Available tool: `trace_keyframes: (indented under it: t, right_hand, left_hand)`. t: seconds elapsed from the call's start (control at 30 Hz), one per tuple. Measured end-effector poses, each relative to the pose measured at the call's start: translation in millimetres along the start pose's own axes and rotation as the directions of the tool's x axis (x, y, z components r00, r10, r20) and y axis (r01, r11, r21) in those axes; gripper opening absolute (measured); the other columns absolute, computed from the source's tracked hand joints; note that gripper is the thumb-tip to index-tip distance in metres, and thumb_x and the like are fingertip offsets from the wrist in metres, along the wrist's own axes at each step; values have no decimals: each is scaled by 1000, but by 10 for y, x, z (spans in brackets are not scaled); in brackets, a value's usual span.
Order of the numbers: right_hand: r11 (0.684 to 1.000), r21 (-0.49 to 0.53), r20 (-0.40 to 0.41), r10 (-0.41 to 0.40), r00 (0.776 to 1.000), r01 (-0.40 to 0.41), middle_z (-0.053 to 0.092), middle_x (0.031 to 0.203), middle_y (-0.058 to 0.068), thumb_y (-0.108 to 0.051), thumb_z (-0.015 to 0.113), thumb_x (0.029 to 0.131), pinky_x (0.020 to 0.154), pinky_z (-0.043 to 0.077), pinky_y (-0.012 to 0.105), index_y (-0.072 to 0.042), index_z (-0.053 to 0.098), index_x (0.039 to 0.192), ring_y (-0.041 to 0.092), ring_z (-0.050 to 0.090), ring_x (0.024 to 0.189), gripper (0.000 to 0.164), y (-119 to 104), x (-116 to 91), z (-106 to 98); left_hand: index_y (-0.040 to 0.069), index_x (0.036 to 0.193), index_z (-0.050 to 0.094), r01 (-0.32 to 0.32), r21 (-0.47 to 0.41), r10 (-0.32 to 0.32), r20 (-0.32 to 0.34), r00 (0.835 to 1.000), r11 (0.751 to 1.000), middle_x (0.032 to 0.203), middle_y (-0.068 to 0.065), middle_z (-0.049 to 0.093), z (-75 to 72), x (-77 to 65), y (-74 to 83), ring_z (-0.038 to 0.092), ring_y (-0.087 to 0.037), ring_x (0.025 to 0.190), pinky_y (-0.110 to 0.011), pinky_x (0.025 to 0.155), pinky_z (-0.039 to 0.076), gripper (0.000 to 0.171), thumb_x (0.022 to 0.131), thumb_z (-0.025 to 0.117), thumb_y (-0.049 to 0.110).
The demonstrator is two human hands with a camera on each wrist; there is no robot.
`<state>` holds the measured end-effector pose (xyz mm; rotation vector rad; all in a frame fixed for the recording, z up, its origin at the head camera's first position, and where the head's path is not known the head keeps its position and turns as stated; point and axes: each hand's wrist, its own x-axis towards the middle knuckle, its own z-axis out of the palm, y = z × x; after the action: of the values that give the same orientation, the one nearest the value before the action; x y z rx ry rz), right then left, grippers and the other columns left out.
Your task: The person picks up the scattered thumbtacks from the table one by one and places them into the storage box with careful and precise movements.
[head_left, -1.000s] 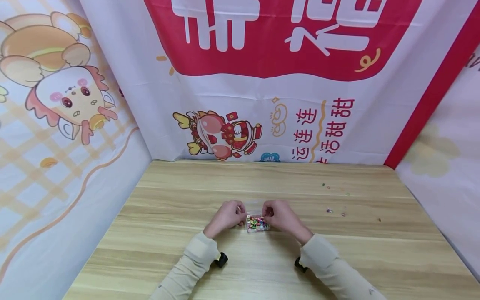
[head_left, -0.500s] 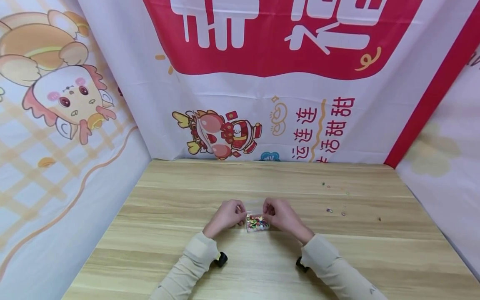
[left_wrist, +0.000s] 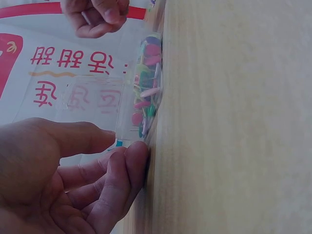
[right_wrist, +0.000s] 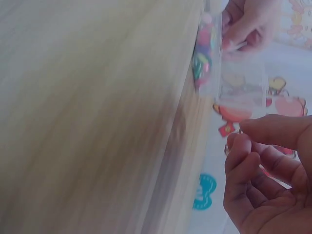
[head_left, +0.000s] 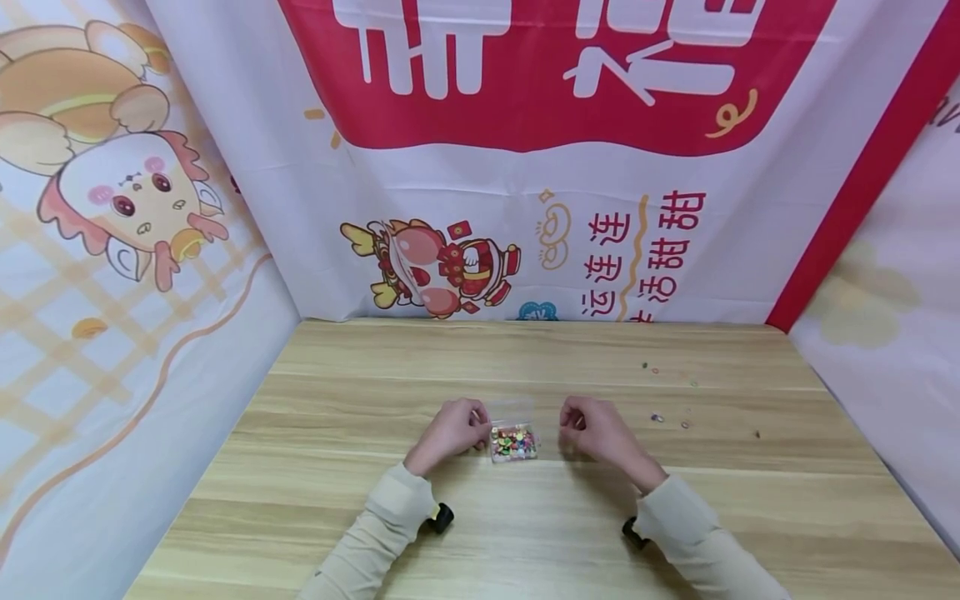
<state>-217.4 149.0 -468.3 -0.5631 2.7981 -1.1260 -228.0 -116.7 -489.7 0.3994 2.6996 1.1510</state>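
Observation:
A small clear plastic box [head_left: 514, 443] full of tiny colourful pieces lies on the wooden table, its transparent lid [head_left: 513, 410] raised at the back. My left hand [head_left: 452, 429] pinches the box's left edge between thumb and fingers, as the left wrist view shows up close. My right hand [head_left: 600, 432] is to the right of the box, apart from it and just over the table. In the right wrist view its thumb and forefinger tips [right_wrist: 246, 127] meet, and what looks like a tiny piece [right_wrist: 240, 130] shows between them; its kind is too small to tell.
Several tiny loose pieces [head_left: 657, 418] lie scattered on the right of the wooden table [head_left: 375, 367]. One dark piece [head_left: 757, 434] is farther right. Printed cloth hangs behind the table's back edge and along both sides.
My right hand has moved away from the box's right side, toward the right. The left hand has stayed on the box, which has not visibly moved on the table.

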Motion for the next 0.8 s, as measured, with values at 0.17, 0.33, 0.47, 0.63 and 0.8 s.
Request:
trace_keyframes:
  t: [0.17, 0.33, 0.47, 0.63, 0.8]
  right_hand:
    - [999, -45, -28, 9, 1000, -10, 65, 78, 1, 0, 71, 83, 63, 50, 22, -8, 64, 84, 11, 57, 71, 11, 177, -89, -147]
    - [998, -68, -62, -4, 998, 0, 66, 78, 2, 0, 70, 83, 64, 50, 22, -6, 65, 84, 10, 59, 71, 8, 321, -193, -283]
    - [995, -93, -76, 20, 997, -27, 67, 78, 2, -2, 71, 83, 65, 51, 24, -7, 65, 84, 10, 59, 70, 8, 416, -272, -385]
    - [990, -133, -100, 44, 994, -57, 67, 78, 1, -3, 71, 82, 66, 51, 28, -8, 65, 83, 11, 60, 71, 8, 535, -350, -507]
    - [985, -158, -112, 53, 992, -71, 65, 75, 1, -1, 69, 80, 64, 48, 26, -6, 66, 83, 11, 58, 70, 7, 630, -423, -598]
  left_hand:
    - [5, 88, 65, 0, -2, 0, 1, 1000, 1000, 70, -4, 72, -5, -2, 8, 66, -13, 58, -23, 52, 49, 5, 92, 66, 8]
    - [5, 88, 66, -3, 3, 2, 1, 1000, 1000, 70, -5, 72, -10, -11, 14, 67, -14, 59, -22, 52, 49, 5, 91, 66, 8]
    - [4, 88, 65, -15, 5, 15, 2, 1000, 1000, 70, -5, 72, -14, -24, 21, 67, -14, 58, -22, 51, 48, 5, 91, 66, 7]
    - [5, 88, 65, 1, 4, -1, 10, 1000, 1000, 70, -5, 72, -5, -22, 19, 66, -14, 58, -23, 51, 48, 7, 93, 66, 9]
    - [4, 87, 65, -1, -5, 1, 7, 1000, 1000, 70, -6, 72, -3, -24, 15, 66, -15, 58, -24, 50, 48, 7, 93, 66, 8]
